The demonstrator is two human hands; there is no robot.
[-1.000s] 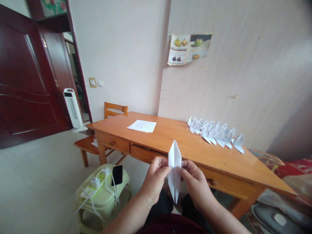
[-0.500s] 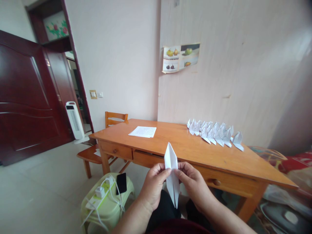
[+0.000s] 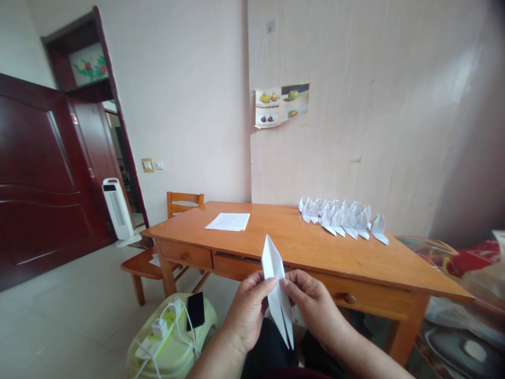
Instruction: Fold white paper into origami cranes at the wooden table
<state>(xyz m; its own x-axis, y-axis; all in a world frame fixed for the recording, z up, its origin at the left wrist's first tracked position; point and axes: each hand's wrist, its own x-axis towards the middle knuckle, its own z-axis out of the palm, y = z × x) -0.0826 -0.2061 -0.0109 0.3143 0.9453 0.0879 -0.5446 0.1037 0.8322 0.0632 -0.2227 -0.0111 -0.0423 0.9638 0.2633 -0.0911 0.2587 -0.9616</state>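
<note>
A long, narrow folded white paper piece (image 3: 276, 284) stands upright in front of me, pointed at top and bottom. My left hand (image 3: 246, 310) pinches its left side and my right hand (image 3: 313, 305) pinches its right side, both near the middle. Behind them is a wooden table (image 3: 284, 247) with drawers. A row of several finished folded paper figures (image 3: 341, 218) lines the table's far right side. A flat printed sheet (image 3: 228, 221) lies on the table's left part.
A light green plastic stool (image 3: 173, 337) at lower left carries a power strip, white cables and a black phone (image 3: 195, 310). A wooden chair (image 3: 169, 231) stands at the table's left end. A white tower heater (image 3: 115, 210) is beside the dark red door (image 3: 39, 184).
The view has tilted upward, so the table and hands sit lower in the frame. The paper piece leans slightly more to the left at its top. Both hands keep their pinch.
</note>
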